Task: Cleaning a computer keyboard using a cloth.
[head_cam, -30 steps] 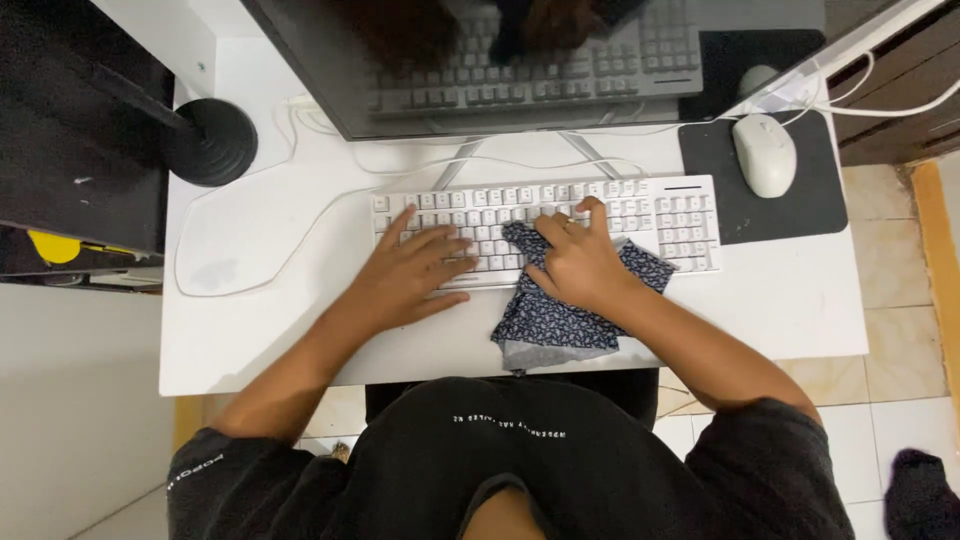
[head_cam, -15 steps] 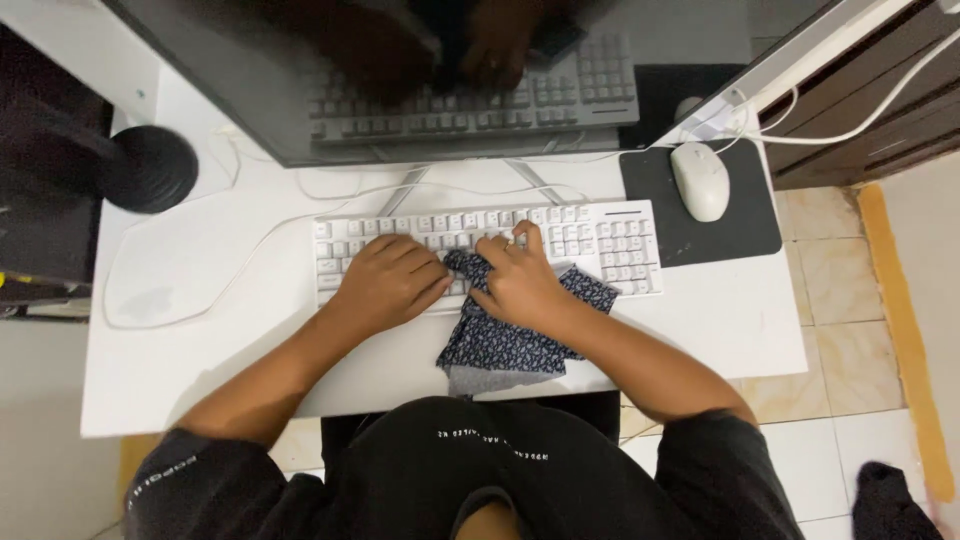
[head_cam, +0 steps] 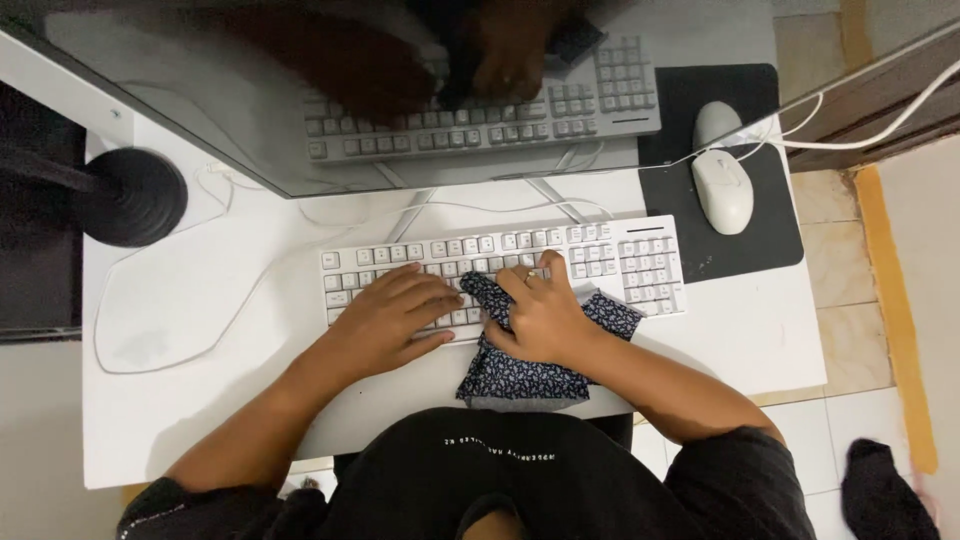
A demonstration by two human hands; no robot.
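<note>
A white keyboard [head_cam: 610, 258] lies on the white desk [head_cam: 190, 410], in front of a dark monitor. My right hand [head_cam: 540, 315] presses a dark blue patterned cloth [head_cam: 520, 378] onto the middle keys, fingers bunched over it. The cloth's lower part hangs toward the desk's front edge. My left hand [head_cam: 385, 320] rests flat on the left half of the keyboard, fingers spread, touching the keys just beside the cloth.
A white mouse [head_cam: 722, 190] sits on a black mouse pad [head_cam: 770, 235] at the right. The dark monitor screen [head_cam: 250, 90] reflects the keyboard. A round black stand base [head_cam: 130, 197] is at the left. White cables run across the desk. Tiled floor lies to the right.
The view shifted. My right hand with the cloth has moved slightly left along the keys, and my left hand's fingers curled in, then spread a little again.
</note>
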